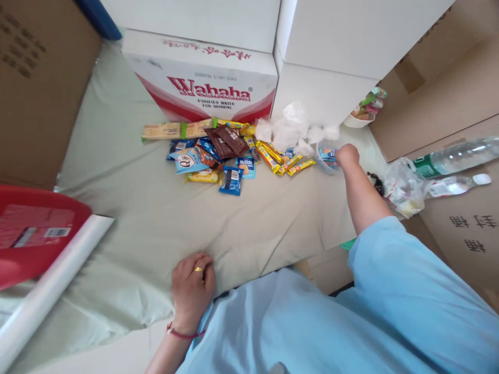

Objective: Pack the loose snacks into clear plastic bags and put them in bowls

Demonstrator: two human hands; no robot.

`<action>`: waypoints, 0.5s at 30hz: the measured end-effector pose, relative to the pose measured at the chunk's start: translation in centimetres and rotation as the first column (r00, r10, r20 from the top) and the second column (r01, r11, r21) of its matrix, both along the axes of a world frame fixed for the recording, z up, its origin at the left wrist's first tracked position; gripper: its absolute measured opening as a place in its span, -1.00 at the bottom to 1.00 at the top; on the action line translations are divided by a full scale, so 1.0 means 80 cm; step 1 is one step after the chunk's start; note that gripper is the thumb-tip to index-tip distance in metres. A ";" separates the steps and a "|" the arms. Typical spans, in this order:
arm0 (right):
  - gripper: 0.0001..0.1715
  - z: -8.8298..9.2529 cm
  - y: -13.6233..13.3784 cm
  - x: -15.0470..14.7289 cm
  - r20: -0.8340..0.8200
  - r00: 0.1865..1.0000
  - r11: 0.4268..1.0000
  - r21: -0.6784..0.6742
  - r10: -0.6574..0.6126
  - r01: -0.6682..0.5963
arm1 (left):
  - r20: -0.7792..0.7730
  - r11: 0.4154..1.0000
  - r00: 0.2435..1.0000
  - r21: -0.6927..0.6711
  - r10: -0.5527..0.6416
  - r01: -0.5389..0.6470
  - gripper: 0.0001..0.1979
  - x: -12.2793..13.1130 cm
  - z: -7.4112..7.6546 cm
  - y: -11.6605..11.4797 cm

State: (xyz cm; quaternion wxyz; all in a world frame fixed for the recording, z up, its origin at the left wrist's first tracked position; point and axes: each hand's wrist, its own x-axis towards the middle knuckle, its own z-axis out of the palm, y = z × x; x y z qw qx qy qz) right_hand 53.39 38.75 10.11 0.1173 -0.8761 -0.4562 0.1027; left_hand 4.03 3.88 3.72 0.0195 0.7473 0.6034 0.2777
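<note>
My right hand is closed at the right side of a small clear plastic tub, with its fingertips partly hidden. Inside the tub lies a blue snack packet. My left hand rests on the cloth near the front edge, fingers curled under, and nothing shows in it. Just left of the tub are several yellow snack sticks. Farther left, a pile holds brown sachets, blue packets and a light-blue pouch.
Behind the snacks stand a Wahaha carton and white boxes. Crumpled clear plastic lies before them. A white bowl, plastic bag and bottles are at right. A red container and white roll are at left.
</note>
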 end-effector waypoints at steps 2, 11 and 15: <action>-0.72 0.012 -0.004 -0.002 0.147 0.989 0.995 -0.086 -0.029 0.042 | 0.015 1.000 1.000 0.000 -0.005 0.005 -0.86 -0.001 0.000 0.000; -0.74 0.086 -0.016 -0.060 0.360 0.847 0.881 0.119 0.392 -0.458 | 0.132 0.997 0.991 -0.081 0.020 -0.010 -0.85 -0.003 -0.005 -0.007; -0.76 0.066 -0.003 -0.119 0.238 0.714 0.731 0.020 0.659 -0.682 | 0.173 0.994 0.984 -0.109 0.041 -0.023 -0.84 -0.002 -0.005 -0.007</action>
